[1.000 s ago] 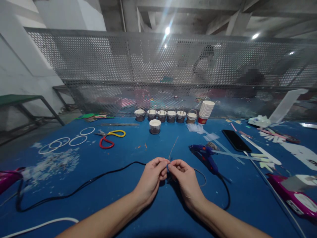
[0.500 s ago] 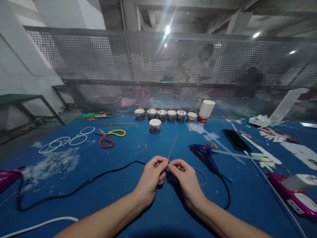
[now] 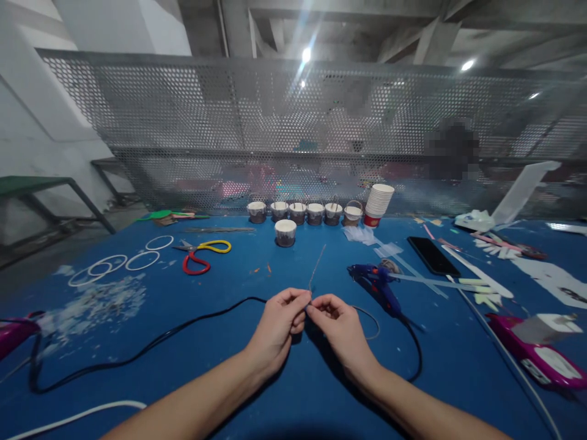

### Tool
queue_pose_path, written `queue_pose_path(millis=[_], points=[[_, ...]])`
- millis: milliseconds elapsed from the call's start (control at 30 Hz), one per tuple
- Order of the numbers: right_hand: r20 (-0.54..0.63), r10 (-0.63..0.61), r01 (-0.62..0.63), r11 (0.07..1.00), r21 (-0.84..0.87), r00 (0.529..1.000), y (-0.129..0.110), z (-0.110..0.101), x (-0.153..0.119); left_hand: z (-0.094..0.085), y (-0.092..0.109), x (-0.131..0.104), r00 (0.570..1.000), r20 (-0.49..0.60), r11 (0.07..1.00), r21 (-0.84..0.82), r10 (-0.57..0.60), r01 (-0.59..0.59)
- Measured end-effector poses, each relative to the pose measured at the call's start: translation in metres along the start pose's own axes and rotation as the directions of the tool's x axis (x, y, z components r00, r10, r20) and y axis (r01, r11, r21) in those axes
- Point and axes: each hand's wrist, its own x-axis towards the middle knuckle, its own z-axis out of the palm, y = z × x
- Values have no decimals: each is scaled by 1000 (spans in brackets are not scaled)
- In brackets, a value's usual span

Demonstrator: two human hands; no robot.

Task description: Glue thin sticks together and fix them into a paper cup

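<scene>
A thin twisted wire (image 3: 317, 267) rises from between my fingertips at the middle of the blue table. My left hand (image 3: 283, 321) pinches its lower end between thumb and forefinger. Close against it, my right hand (image 3: 337, 321) is closed at the same spot, thumb and forefinger together on the wire. A thin loop of cord (image 3: 376, 327) curves out to the right behind my right hand. Beyond the hands stands a small white-rimmed cup (image 3: 285, 233). A blue glue gun (image 3: 378, 284) lies to the right of my hands.
Several small cups with handles (image 3: 315, 214) line the back edge beside stacked paper cups (image 3: 380, 205). Scissors (image 3: 197, 255) and white rings (image 3: 142, 261) lie left. On the right are a black phone (image 3: 433, 256) and a magenta power strip (image 3: 534, 360). A black cable (image 3: 160, 336) crosses the left side.
The view has shifted slightly. My right fingertips have moved a little left, closer against the left ones, and the wire stands at nearly the same slant.
</scene>
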Motion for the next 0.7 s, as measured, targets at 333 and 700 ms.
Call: queue_pose_path(millis=[333,700], points=[[103,-31,52,976,-212,994,-12,-8,-13,4,10,-6,1000,16,999,44,20,-20],[328,-257,409,698,-588,909,-23,-79,-48,1,21,-1,999,20,999,2,48,-48]])
